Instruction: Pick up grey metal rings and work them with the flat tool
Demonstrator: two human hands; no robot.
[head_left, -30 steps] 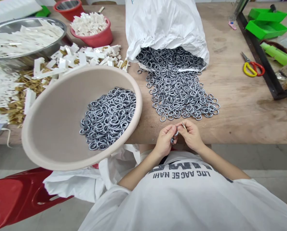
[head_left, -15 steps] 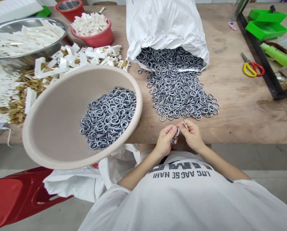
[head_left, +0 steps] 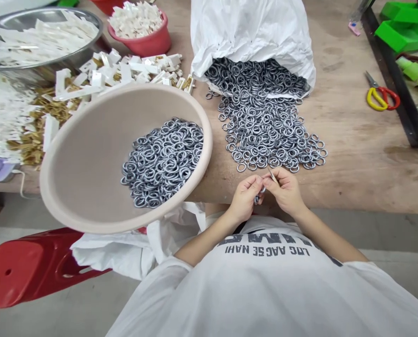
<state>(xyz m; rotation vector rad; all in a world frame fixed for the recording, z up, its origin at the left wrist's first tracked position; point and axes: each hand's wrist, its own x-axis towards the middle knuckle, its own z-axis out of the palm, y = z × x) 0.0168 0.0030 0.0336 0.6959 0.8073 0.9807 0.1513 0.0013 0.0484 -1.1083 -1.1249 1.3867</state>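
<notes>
Small grey rings [head_left: 256,200] are pinched in my left hand [head_left: 244,200], just over the table's front edge. My right hand [head_left: 286,193] is closed on a thin, pointed, blade-like tool [head_left: 273,176], its tip facing away from me. The fingertips of both hands meet at one ring, which they partly cover. Just beyond my hands, a heap of loose grey rings [head_left: 265,133] spills from the mouth of a white sack [head_left: 253,32]. To the left, a large beige basin [head_left: 80,164] stands tilted with many similar rings [head_left: 165,161] inside.
Scissors [head_left: 382,97] with red and yellow handles lie at right, by a black frame [head_left: 398,79] and green trays [head_left: 403,35]. White and brass-coloured parts [head_left: 99,77], a steel bowl [head_left: 89,44] and a red tub [head_left: 156,40] fill the left. A red stool [head_left: 15,271] stands below.
My hands have drawn together, the right fingertips now over the ring beside the left ones. The whole view has shifted slightly.
</notes>
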